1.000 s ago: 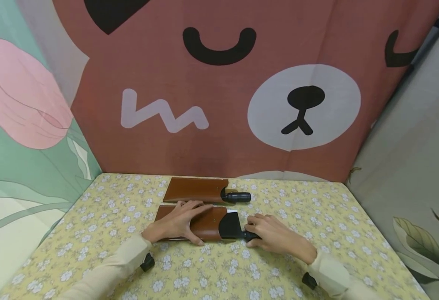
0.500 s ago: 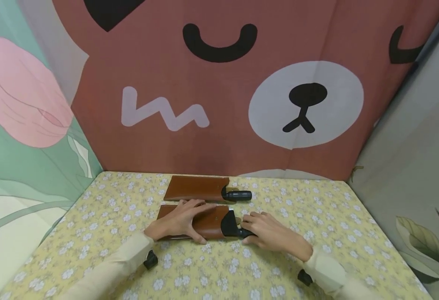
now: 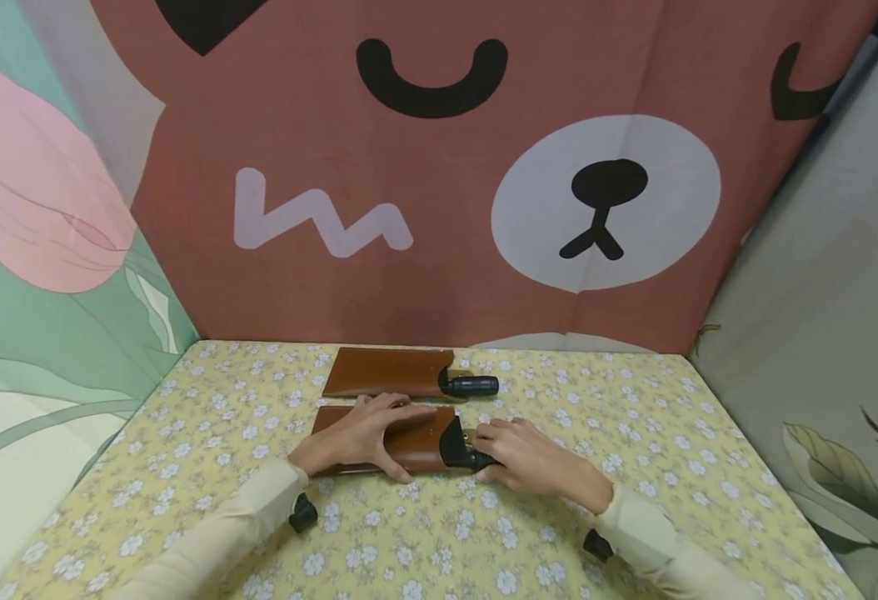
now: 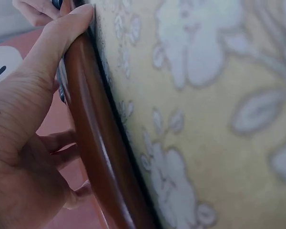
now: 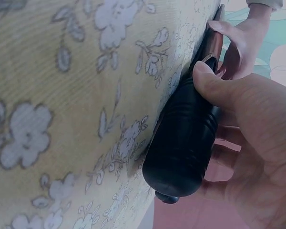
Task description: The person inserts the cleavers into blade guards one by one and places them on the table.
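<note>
A brown leather sheath [image 3: 416,448] lies flat near the middle of the table, with a black-bladed cleaver [image 3: 452,446] mostly inside it. My left hand [image 3: 355,435] holds the sheath down across its width, thumb on the near edge and fingers reaching the far side. In the left wrist view, that thumb [image 4: 62,36] presses along the sheath's edge. My right hand [image 3: 532,460] grips the cleaver's black ridged handle [image 5: 181,143] at the sheath's mouth, thumb on one side and fingers on the other. Only a narrow strip of blade shows.
Behind lies a second brown sheath [image 3: 386,372] with a black handle [image 3: 475,386] sticking out to the right. A floral yellow cloth [image 3: 439,542] covers the table. Printed curtains, one a brown bear curtain [image 3: 454,292], stand at the back and sides.
My right hand has moved left, pushing the cleaver deeper into the near sheath, so less of its blade shows. My left hand has kept its hold on the sheath.
</note>
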